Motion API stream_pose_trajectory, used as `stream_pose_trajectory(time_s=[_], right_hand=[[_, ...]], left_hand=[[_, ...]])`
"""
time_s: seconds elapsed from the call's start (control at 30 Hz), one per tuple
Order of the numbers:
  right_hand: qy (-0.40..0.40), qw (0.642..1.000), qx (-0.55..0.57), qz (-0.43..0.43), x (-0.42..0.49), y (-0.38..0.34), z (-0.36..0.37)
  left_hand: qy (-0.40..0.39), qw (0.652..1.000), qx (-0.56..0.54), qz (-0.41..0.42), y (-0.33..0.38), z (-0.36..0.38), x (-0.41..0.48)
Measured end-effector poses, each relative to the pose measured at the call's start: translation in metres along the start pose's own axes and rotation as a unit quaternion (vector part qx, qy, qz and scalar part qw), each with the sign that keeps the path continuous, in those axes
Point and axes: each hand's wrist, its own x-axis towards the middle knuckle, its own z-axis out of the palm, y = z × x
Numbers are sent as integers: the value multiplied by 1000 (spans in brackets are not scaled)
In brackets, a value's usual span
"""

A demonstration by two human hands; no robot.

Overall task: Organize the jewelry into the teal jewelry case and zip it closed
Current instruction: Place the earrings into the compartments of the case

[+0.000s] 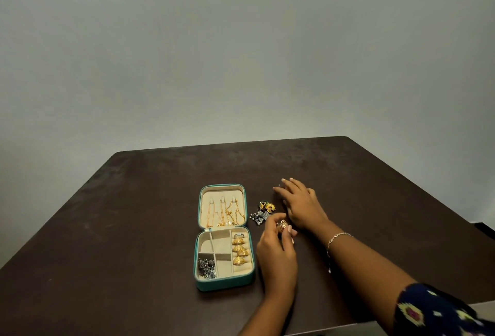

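Observation:
The teal jewelry case (224,283) lies open on the dark table. Gold chains (226,213) hang in its lid. Several gold rings (239,250) fill the ring roll on the right of the base, and dark beaded pieces (206,268) sit in the front-left compartment. My left hand (277,251) is just right of the case, pinching a gold ring (283,225) at the fingertips. My right hand (301,205) rests flat on the table farther back, fingers spread. Between the hands and the case lie yellow flower earrings (267,206) and a dark silver piece (259,217).
The dark brown table (134,215) ends at a grey wall behind. A thin bracelet (337,239) circles my right wrist. A patterned sleeve (439,311) shows at the lower right.

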Motion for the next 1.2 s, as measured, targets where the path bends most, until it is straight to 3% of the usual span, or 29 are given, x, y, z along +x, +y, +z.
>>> stream_pose_trajectory(time_s=[0.2,0.4,0.5,0.57,0.63,0.73,0.8,0.87,0.93,1.2], right_hand=[[-29,999,-23,-20,11,3,2],[52,998,-36,-11,-1,1,3],[93,996,9,-2,-13,0,0],[119,986,111,27,-26,-2,-5],[127,945,289,88,-42,-5,-12],[133,802,562,152,-69,-11,-24],[121,722,657,181,-85,-14,-34],[106,676,701,201,-101,-15,-41],[97,661,714,207,-114,-15,-42],[106,661,715,199,-122,-23,-45]], left_hand=[[-10,1000,19,-5,2,1,1],[-8,1000,13,-1,1,2,1],[-11,1000,10,-5,2,1,1],[-20,1000,10,-14,2,0,2],[-36,999,4,-23,2,-2,3],[-63,997,-8,-34,-2,-2,6],[-78,996,-13,-36,-4,-1,8],[-87,996,-21,-30,-4,-2,8],[-97,994,-32,-24,-3,-3,8],[-120,988,-81,-51,5,-8,1]])
